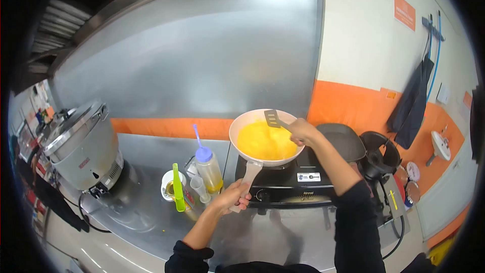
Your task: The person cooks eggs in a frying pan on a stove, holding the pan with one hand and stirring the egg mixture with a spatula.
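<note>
A pale frying pan (pixel 234 130) with yellow liquid, like beaten egg, spread over its base (pixel 262 141) sits over the black gas stove (pixel 288 192). My left hand (pixel 232 196) is closed round the pan's light handle (pixel 250 176), in front of the pan. My right hand (pixel 303 132) grips a dark slotted spatula (pixel 272 118) over the pan's right side. The spatula's head lies above the yellow layer near the far rim; whether it touches the layer is unclear.
Left of the stove stand a squeeze bottle (pixel 206 161) with a blue cap, a clear cup (pixel 200 188) and a white container (pixel 166 187) with a green-handled tool (pixel 179 192). A large cooker (pixel 86 146) is far left. Dark pans (pixel 341 141) sit right of my right forearm.
</note>
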A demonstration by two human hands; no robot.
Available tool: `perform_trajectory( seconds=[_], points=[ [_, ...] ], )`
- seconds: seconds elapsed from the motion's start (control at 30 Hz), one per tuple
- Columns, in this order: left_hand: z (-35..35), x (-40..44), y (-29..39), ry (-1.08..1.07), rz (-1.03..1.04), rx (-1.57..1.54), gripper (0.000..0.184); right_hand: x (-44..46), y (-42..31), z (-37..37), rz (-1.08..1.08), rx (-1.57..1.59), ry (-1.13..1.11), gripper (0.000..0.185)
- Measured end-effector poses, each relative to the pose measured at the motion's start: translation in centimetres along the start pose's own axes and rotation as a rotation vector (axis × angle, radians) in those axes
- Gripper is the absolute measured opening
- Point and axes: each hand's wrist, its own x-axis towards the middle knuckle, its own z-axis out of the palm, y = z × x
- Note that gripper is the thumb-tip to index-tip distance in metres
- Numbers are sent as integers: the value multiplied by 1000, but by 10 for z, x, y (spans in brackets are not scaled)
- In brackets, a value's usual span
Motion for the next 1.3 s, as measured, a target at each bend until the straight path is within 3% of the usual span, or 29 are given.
perform_trajectory(
  seconds=[0.1, 0.17, 0.2, 0.27, 0.4, 0.43, 0.6, 0.8, 0.9, 1.07, 1.13, 1.2, 1.27, 1.3],
  points=[
    [1, -1, -1, -28, -8, -43, 23, -36, -14, -33, -79, -249, -87, 23],
    [0, 0, -2, -14, -11, -36, 24, -80, -40, -46, -199, -584, -107, 22],
    [0, 0, -2, -17, -10, -35, 24, -93, -51, -52, -199, -585, -103, 22],
    [0, -1, -2, -37, -8, -29, 24, -107, -71, -64, -86, -683, -413, 36],
    [2, -2, -1, -31, -15, -37, 25, -102, -80, -58, -18, -825, -509, 32],
    [1, -2, -1, -31, -16, -36, 27, -95, -76, -53, -18, -789, -555, 24],
    [1, -1, -1, -28, -16, 7, 31, -64, -46, -6, -80, -648, -649, 23],
    [2, -1, 3, -28, -11, 129, 33, -25, -29, 57, -218, -619, -500, 24],
    [0, -1, 4, -43, 5, 189, 32, -10, -27, 82, -253, -583, -324, 21],
    [-4, 3, 1, -67, 15, 209, 23, 30, -20, 94, -69, -385, -89, 15],
    [-5, 4, 1, -39, 9, 220, 23, 44, -20, 77, -104, -361, -121, 9],
    [-7, 5, -1, -15, 3, 228, 23, 49, -23, 48, 69, 69, -103, 12],
    [-11, 5, -1, -49, 13, 166, 31, 82, 3, 21, 185, 252, -184, 17],
    [-12, 6, -2, -49, 27, 163, 31, 66, -3, 11, 173, 156, -145, 17]
  ],
)
